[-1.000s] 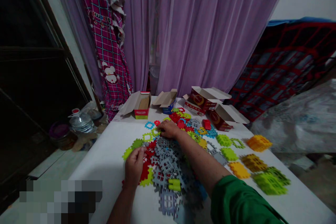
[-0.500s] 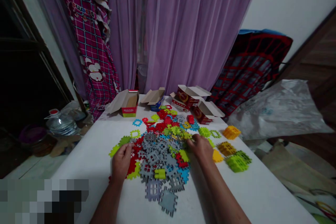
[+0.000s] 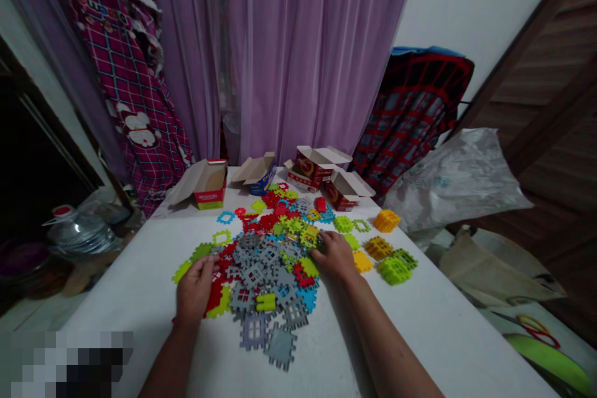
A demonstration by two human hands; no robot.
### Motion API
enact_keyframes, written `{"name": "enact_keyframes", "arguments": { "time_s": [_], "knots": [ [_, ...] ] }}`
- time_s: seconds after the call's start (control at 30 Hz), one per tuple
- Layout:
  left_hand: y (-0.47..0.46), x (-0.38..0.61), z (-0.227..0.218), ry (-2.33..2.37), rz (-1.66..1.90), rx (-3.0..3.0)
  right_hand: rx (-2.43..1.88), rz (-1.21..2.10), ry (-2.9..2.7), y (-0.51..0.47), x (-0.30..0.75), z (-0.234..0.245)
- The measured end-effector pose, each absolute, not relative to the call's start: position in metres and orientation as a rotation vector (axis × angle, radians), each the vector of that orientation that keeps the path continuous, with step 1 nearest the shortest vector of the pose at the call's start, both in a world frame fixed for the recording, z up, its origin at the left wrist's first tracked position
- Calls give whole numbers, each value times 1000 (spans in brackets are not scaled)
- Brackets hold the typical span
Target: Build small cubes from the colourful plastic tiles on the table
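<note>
Resting both bare hands on a heap of interlocking plastic waffle tiles (image 3: 265,267), a person stands over a white counter (image 3: 130,286). The left hand (image 3: 196,289) lies at the heap's left edge, its fingers (image 3: 208,267) spread and unclenched over red tiles. The right hand (image 3: 336,255) sits on the heap's right side, its fingers (image 3: 324,241) curled down among lime and yellow tiles; whether they grasp one cannot be told.

Between the two hands, grey tiles overlap in a loose mound, topped by a yellow-green connector piece (image 3: 265,301). Below the fingers, a grey square tile (image 3: 280,346) lies at the heap's near edge. Just past the right fingers sit a yellow cube (image 3: 361,261), an ochre cube (image 3: 379,247), a lime cube (image 3: 394,270) and an orange cube (image 3: 386,221), all built from tiles.

Ahead of the fingers, a red toy block (image 3: 320,203) lies among more tiles, near a red-and-yellow box (image 3: 205,186), a blue box (image 3: 256,175) and two red boxes (image 3: 317,165), all opened. Farther off hang a purple curtain (image 3: 298,56) and a pink checked garment (image 3: 125,87). A plastic bag (image 3: 457,180) slumps to the right, a water bottle (image 3: 81,237) to the left.
</note>
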State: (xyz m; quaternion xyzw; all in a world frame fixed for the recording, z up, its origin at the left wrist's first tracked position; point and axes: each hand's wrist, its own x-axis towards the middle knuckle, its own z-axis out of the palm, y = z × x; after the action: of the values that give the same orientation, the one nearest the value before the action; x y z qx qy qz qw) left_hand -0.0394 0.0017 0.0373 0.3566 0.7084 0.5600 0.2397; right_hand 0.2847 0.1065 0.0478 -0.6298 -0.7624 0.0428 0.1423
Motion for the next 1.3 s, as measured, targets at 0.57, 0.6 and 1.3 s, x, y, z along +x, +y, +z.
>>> {"name": "enact_keyframes", "arguments": {
  "time_s": [0.57, 0.6, 1.3],
  "knots": [
    [1, -39, 39, 2007, 1507, 992, -1774, -135, -2077, 81, 290, 31],
    [1, -40, 39, 2020, 1493, 1002, -1756, -143, -2062, 74, 295, 29],
    [2, -38, 47, 2143, 1396, 1013, -1956, -433, -1522, 27, 447, 23]
  ]
}}
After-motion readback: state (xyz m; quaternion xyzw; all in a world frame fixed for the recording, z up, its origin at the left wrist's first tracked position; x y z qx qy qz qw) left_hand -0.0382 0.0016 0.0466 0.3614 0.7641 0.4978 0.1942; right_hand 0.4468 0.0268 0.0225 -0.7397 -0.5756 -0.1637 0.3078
